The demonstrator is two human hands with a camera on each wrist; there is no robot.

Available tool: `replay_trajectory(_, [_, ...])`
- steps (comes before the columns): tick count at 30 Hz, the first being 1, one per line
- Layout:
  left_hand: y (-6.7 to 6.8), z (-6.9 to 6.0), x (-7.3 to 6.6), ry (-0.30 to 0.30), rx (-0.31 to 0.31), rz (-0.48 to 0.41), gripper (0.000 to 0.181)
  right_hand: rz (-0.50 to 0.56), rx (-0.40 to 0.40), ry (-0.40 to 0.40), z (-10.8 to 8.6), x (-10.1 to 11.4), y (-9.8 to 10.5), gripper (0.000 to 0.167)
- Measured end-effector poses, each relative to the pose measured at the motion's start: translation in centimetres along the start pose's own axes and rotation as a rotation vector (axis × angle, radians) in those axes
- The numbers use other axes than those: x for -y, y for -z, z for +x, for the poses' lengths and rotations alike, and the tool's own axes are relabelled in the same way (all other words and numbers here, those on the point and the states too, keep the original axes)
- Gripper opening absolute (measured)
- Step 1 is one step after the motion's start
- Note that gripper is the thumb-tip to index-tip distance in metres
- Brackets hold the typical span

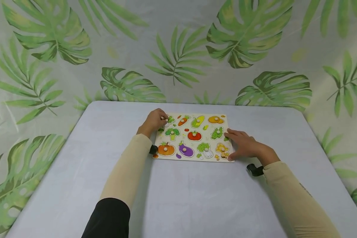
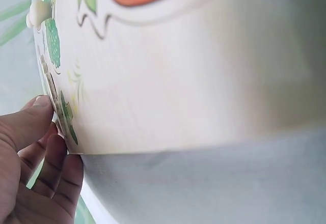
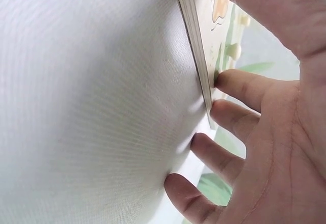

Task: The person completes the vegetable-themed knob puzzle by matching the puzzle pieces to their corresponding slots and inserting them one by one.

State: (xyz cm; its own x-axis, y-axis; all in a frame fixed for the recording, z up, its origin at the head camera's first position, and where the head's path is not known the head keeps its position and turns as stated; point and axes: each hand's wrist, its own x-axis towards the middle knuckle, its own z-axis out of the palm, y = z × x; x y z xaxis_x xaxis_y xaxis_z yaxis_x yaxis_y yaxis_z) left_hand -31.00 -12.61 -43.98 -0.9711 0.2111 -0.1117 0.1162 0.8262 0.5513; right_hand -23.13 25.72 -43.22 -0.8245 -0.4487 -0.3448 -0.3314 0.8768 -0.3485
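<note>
A wooden knob puzzle board (image 1: 206,140) printed with vegetables lies flat on the table. At its far left corner my left hand (image 1: 152,122) pinches a leafy green puzzle piece (image 1: 170,120), partly hidden by the fingers. In the left wrist view, the thin edge of that puzzle piece (image 2: 52,87) shows tilted between thumb and fingers. My right hand (image 1: 245,144) rests at the board's right edge with its fingers spread. Its thumb touches the near right corner beside the mushroom piece (image 1: 222,148), and its index fingertip touches the board by the green cabbage piece (image 1: 217,133).
Several other knobbed pieces sit in the board, among them the tomato (image 1: 194,136), pumpkin (image 1: 166,149) and eggplant (image 1: 186,150). A white cloth covers the table (image 1: 190,195). Behind it hangs a leaf-patterned curtain (image 1: 193,16).
</note>
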Motion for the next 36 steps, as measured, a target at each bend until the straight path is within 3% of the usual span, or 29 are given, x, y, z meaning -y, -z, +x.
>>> replay_trajectory(11, [-0.2, 0.0, 0.3, 0.004, -0.002, -0.014, 0.025, -0.013, -0.004, -0.005, 0.1, 0.1, -0.2, 0.103])
replay_trajectory(17, [0.6, -0.1, 0.1, 0.052, 0.088, -0.100, 0.036, -0.005, -0.002, -0.008, 0.1, -0.4, -0.1, 0.104])
replay_trajectory(23, [1.5, -0.6, -0.6, 0.062, 0.151, -0.071, 0.050, 0.007, -0.015, 0.004, -0.3, -0.9, -0.2, 0.097])
replay_trajectory(26, [2.1, -2.3, -0.9, 0.020, 0.159, -0.040, 0.053, 0.034, -0.042, 0.036, -0.9, -1.1, -0.3, 0.088])
replay_trajectory(31, [2.8, -6.9, -0.5, -0.089, 0.154, 0.000, 0.053, 0.088, -0.110, 0.057, -3.5, -1.2, 0.4, 0.074])
replay_trajectory(36, [2.7, -11.0, 0.1, -0.135, 0.147, -0.007, 0.053, 0.094, -0.156, 0.072, -6.2, -1.2, 0.3, 0.068])
